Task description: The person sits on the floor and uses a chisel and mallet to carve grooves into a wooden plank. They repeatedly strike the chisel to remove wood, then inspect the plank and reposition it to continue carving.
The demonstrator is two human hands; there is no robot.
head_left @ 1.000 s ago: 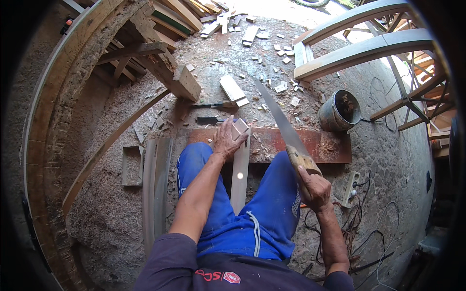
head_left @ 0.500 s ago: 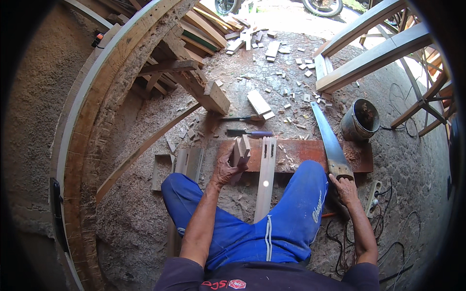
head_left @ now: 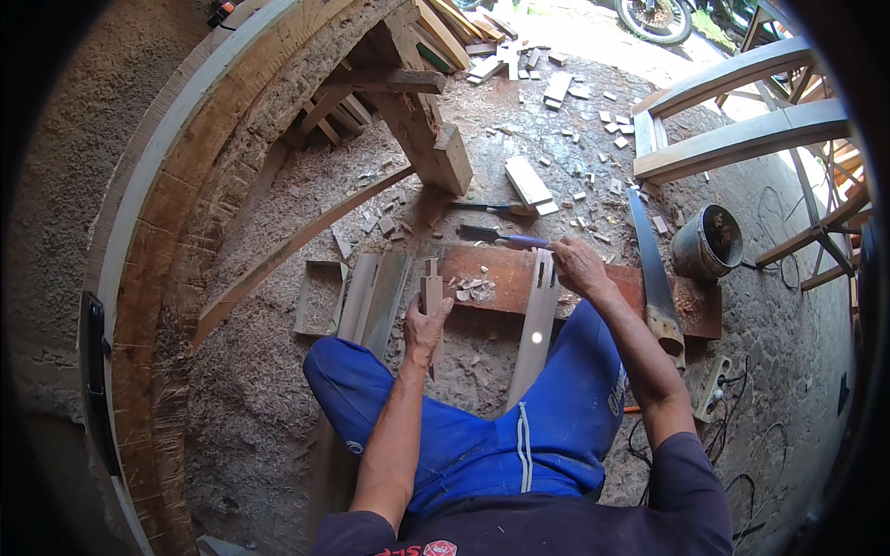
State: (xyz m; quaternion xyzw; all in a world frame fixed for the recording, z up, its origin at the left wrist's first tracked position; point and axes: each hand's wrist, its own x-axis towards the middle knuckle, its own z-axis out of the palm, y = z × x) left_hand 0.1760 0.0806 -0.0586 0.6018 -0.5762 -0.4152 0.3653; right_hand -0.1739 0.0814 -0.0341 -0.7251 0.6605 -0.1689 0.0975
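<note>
My left hand (head_left: 426,329) is closed around a short wooden piece (head_left: 432,292) with a narrow tenon at its upper end, held upright between my knees. My right hand (head_left: 581,266) reaches across my right knee, its curled fingers at the handle end of a chisel (head_left: 519,239). That chisel has a purple handle and a dark blade and lies beyond a reddish plank (head_left: 593,287). Near the right hand, a pale slotted wooden bar (head_left: 531,343) leans from the plank toward my lap. A handsaw (head_left: 652,269) rests on the plank's right part, handle toward me.
A dark tool with a brown handle (head_left: 491,208) lies beyond the chisel. At the right stand a bucket (head_left: 712,243), a wooden frame (head_left: 742,144) and a power strip (head_left: 711,387) with cables. A large curved timber (head_left: 153,278) arches along the left. Offcuts and shavings litter the floor.
My right hand has let go of the saw and moved left to the chisel. The left hand has lowered and turned the wooden piece, now with its tenon up. The view has shifted slightly.
</note>
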